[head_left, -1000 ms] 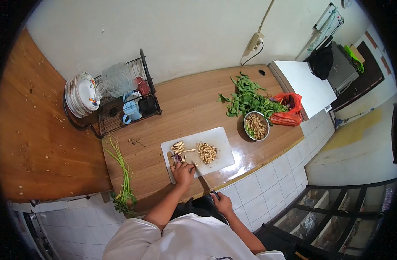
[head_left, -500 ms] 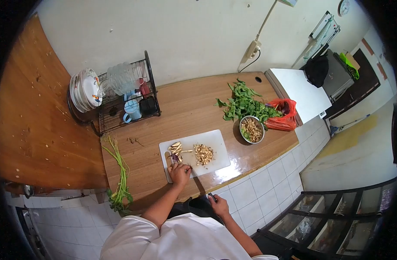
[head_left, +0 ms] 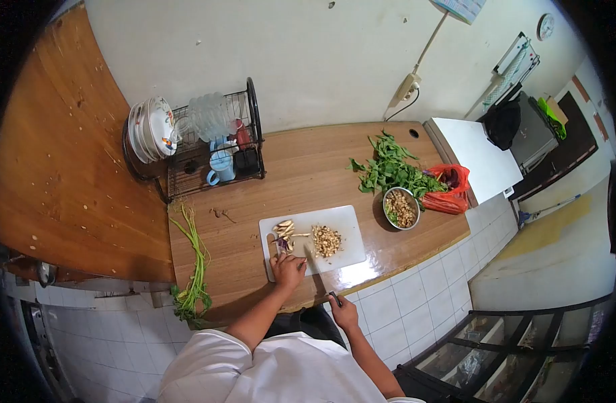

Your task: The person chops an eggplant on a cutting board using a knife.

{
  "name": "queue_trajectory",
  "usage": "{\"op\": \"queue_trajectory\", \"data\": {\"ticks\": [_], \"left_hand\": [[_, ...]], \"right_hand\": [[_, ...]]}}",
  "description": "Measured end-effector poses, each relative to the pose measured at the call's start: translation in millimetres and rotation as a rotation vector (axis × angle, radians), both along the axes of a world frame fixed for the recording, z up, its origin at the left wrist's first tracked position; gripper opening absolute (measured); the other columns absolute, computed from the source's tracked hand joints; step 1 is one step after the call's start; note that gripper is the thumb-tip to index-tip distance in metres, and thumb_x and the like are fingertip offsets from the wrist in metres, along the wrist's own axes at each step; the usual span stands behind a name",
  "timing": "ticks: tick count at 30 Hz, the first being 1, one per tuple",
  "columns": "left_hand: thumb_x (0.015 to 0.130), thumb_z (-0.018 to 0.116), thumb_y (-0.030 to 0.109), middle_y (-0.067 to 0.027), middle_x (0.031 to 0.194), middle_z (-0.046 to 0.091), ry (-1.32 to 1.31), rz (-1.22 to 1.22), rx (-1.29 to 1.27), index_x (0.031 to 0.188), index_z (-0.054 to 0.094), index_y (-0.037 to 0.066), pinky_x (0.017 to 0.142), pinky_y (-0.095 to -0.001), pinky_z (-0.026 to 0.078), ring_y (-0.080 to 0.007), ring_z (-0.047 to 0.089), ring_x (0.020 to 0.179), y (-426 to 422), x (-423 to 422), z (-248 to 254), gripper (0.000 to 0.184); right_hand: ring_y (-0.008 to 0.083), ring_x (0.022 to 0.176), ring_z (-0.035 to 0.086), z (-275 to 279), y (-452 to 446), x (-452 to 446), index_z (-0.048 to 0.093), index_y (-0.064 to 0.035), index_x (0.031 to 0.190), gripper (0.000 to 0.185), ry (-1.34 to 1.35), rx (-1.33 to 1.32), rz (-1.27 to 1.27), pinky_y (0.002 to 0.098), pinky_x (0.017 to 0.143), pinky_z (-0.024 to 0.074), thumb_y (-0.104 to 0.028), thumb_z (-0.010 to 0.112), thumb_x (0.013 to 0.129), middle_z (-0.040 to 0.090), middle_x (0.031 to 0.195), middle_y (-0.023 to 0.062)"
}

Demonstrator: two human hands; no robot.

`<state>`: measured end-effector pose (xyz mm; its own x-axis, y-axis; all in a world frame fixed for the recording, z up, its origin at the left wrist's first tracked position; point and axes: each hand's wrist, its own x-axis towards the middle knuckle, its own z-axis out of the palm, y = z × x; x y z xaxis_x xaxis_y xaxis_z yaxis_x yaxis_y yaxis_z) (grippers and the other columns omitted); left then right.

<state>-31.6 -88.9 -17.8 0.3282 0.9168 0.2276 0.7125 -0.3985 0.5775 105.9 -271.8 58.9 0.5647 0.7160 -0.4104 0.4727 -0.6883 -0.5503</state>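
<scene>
A white cutting board (head_left: 352, 235) lies near the front of the wooden table. My right hand (head_left: 345, 314) grips the black handle of a knife (head_left: 321, 276), its blade slanting up onto the board. At the board's lower left edge rests my left hand (head_left: 287, 271), its fingers curled together over something small that I cannot make out. The knife tip is just right of those fingers. Beyond them are pale peeled pieces (head_left: 284, 228) and some purple bits (head_left: 283, 246). A heap of chopped pale cubes (head_left: 327, 241) sits on the board's middle.
A metal bowl (head_left: 386, 221) of chopped pieces stands to the right, beside leafy greens (head_left: 392, 164) and a red plastic bag (head_left: 449, 200). Long green stems (head_left: 199, 255) lie at the left edge. A black dish rack (head_left: 254, 111) with plates and cups stands at the back left.
The view has shifted, so the whole scene sits lower and further right. The knife tip has come further up over the board, closer to the heap. My left hand stays at the board's edge.
</scene>
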Motion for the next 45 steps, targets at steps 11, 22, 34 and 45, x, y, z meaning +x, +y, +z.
{"op": "queue_trajectory", "data": {"ticks": [11,22,34,45], "left_hand": [[0.075,0.082,0.027,0.0047,0.086,0.072,-0.034,0.022,-0.007,0.082,0.080,0.021,0.090,-0.0417,0.035,-0.0197,0.060,0.094,-1,-1,-3,0.009],[0.073,0.083,0.028,0.0055,0.084,0.072,-0.030,0.010,-0.011,0.079,0.080,0.020,0.091,-0.0431,0.035,-0.0195,0.060,0.094,0,-7,-8,0.010],[0.074,0.082,0.027,0.0050,0.087,0.073,-0.009,-0.031,0.007,0.081,0.080,0.020,0.090,-0.0428,0.035,-0.0190,0.059,0.096,-1,-9,-6,0.010],[0.073,0.083,0.026,0.0051,0.085,0.071,0.011,-0.004,0.007,0.080,0.080,0.021,0.089,-0.0432,0.035,-0.0192,0.059,0.096,-6,-11,-9,0.010]], "right_hand": [[0.0426,0.082,0.070,-17,-24,1,0.070,-0.0046,0.101,0.054,0.055,-0.067,0.041,0.0465,0.071,0.0525,-0.057,0.058,0.097,0.070,0.083,0.0250],[0.0417,0.076,0.068,-5,-10,6,0.070,-0.0041,0.100,0.050,0.067,-0.005,0.065,0.0457,0.068,0.0514,-0.053,0.060,0.098,0.069,0.079,0.0237],[0.0456,0.091,0.069,1,-7,5,0.072,-0.0042,0.106,0.054,-0.021,-0.110,0.103,0.0488,0.077,0.0545,-0.056,0.060,0.097,0.071,0.089,0.0265],[0.0448,0.084,0.069,-4,-18,12,0.071,-0.0064,0.103,0.052,0.065,-0.080,0.129,0.0484,0.072,0.0530,-0.056,0.059,0.098,0.070,0.084,0.0246]]}}
